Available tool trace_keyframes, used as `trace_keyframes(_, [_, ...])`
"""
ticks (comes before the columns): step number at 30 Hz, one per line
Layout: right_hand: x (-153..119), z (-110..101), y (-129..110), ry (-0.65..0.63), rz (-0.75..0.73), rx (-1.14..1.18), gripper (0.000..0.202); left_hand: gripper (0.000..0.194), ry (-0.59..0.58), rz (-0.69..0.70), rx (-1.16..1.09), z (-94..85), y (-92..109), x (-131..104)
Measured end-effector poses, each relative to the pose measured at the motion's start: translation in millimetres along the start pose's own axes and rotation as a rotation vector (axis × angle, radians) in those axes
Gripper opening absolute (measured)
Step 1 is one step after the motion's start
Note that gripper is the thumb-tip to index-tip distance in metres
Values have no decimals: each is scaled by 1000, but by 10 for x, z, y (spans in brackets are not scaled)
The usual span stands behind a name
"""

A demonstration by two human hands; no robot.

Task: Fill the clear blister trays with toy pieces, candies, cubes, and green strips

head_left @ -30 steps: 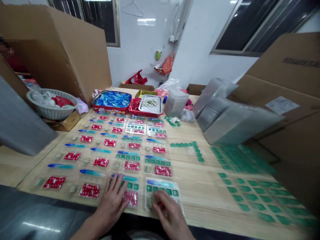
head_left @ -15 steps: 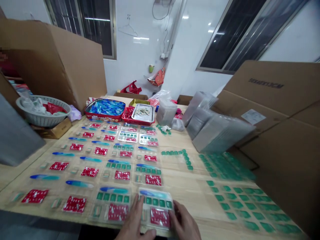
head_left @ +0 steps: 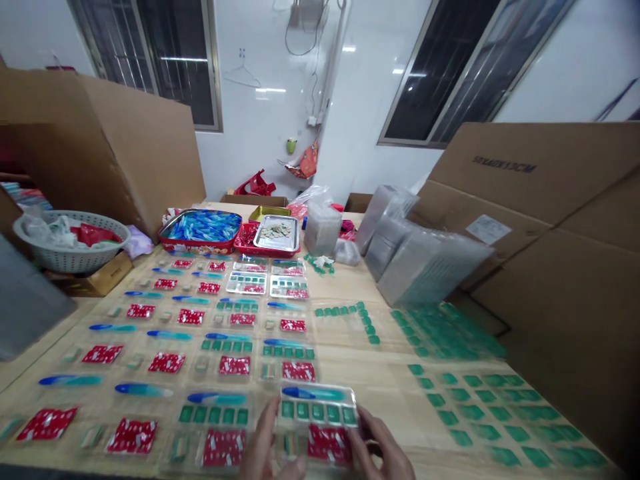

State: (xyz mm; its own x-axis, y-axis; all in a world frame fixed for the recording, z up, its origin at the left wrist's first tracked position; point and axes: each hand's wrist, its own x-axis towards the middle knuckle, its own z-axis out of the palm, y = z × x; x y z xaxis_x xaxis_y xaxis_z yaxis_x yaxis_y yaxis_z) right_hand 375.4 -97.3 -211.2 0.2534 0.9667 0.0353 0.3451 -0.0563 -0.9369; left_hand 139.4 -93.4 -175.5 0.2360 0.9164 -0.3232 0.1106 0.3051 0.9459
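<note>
My left hand (head_left: 270, 443) and my right hand (head_left: 381, 445) grip a clear plastic tray (head_left: 346, 393) by its two sides at the table's front edge. In it lie a blue and turquoise pen-shaped piece (head_left: 300, 393), a row of green squares (head_left: 318, 411), a red patterned packet (head_left: 329, 443) and a small striped block, partly hidden by my left fingers. Left of it sits a similar filled tray (head_left: 173, 415), apart from the held one. My fingertips beneath the tray are hidden.
Rows of similar trays cover the table's left side. Green squares (head_left: 473, 407) lie in lines at right, beside stacked clear trays (head_left: 430, 267) and a large carton (head_left: 560, 267). Behind stand a tin of blue pieces (head_left: 203, 228), a silver tray (head_left: 277, 233) and a basket (head_left: 90, 259).
The tray between my hands has shifted a little right, away from its left neighbour, and seems slightly raised. My hands keep their hold on it. The whole view has swung slightly.
</note>
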Motion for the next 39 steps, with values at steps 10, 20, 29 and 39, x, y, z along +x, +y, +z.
trace_keyframes(10, [949, 549, -261, -32, -121, -191, 28, 94, 179, -22, 142, -308, 469, 786])
trace_keyframes(20, [1635, 118, 147, 137, -367, -901, 31, 73, 180, 169, 400, -433, 113, 789])
trace_keyframes(29, [1993, -140, 227, 79, -564, -1052, 23, 58, 262, 228, 314, -282, 295, 790])
trace_keyframes(39, [1305, -14, -752, 157, -422, -7, 20, 56, 92, -67, -616, 429, 775, 1122])
